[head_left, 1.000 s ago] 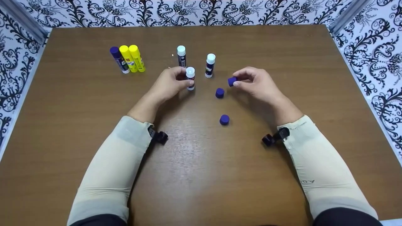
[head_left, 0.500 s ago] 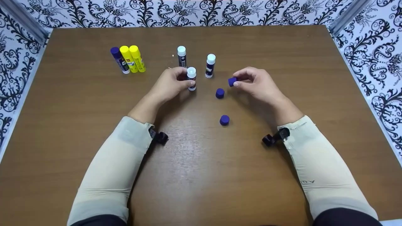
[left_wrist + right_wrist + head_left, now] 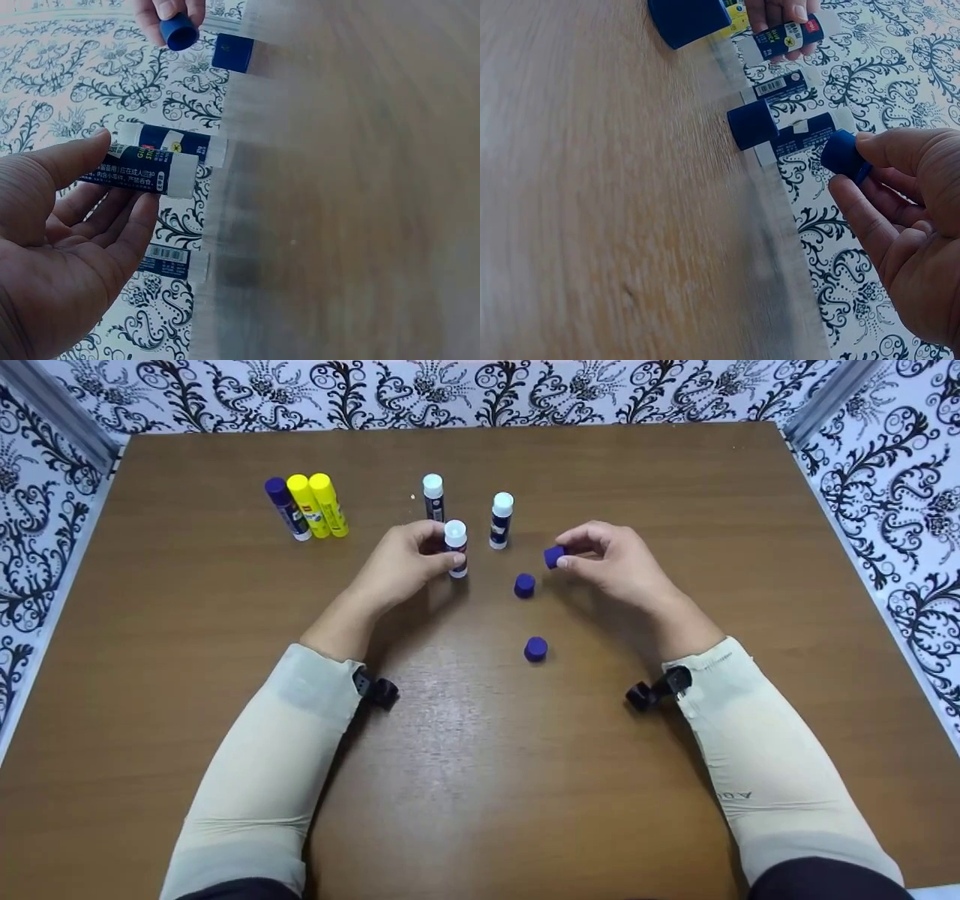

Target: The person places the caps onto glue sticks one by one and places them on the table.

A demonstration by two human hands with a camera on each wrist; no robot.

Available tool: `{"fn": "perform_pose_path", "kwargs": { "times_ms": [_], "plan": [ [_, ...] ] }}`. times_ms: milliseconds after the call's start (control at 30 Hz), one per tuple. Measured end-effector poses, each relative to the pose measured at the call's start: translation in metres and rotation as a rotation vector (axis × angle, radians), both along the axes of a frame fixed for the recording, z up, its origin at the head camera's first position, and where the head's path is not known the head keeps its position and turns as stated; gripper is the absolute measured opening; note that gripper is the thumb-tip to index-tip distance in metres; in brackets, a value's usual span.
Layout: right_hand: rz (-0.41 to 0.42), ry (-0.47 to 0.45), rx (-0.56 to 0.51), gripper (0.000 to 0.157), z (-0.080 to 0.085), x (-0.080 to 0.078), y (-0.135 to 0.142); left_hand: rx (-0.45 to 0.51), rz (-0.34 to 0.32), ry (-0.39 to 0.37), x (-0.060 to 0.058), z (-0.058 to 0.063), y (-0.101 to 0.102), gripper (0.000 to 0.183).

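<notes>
Glue stick (image 3: 150, 169), dark-bodied and white-topped, is held upright in the left hand (image 3: 405, 559), the thumb and fingers being clamped on its barrel; whether its base is in contact with the tabletop (image 3: 450, 780) cannot be determined. Held cap (image 3: 553, 556), dark blue, is pinched between the thumb and fingers of the right hand (image 3: 611, 556), with its open end exposed in the left wrist view. One loose cap (image 3: 525, 586) is located just beside the right hand; a second loose cap (image 3: 535, 649) is located nearer the person. Two further white-topped units are stood upright: the rear stick (image 3: 434, 499) behind the left hand, and the middle stick (image 3: 500, 523) between the hands, farther back. At far left, a blue-capped stick (image 3: 288, 509) and two yellow sticks (image 3: 328, 505) are grouped side by side.
</notes>
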State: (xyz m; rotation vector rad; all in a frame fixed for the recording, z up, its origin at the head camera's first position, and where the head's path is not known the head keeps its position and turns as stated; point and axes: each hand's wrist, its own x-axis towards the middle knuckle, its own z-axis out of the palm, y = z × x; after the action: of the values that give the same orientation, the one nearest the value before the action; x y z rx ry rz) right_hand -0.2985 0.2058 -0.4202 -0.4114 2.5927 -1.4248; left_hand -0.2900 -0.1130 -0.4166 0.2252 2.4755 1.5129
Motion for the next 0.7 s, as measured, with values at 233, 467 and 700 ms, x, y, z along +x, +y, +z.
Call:
{"fn": "perform_pose_path", "kwargs": {
  "times_ms": [233,467,700],
  "plan": [
    [-0.005,-0.003,-0.006,0.031,0.000,0.000,-0.001,0.015,0.003,-0.002,0.004,0.007,0.001,0.034],
    [0.003,0.012,-0.029,0.030,0.000,0.001,-0.001,0.038,-0.003,-0.003,0.007,0.011,0.002,0.034],
    [0.010,0.025,-0.045,0.030,0.001,0.002,-0.002,0.050,-0.010,0.001,0.011,0.015,0.004,0.035]
  ]
}}
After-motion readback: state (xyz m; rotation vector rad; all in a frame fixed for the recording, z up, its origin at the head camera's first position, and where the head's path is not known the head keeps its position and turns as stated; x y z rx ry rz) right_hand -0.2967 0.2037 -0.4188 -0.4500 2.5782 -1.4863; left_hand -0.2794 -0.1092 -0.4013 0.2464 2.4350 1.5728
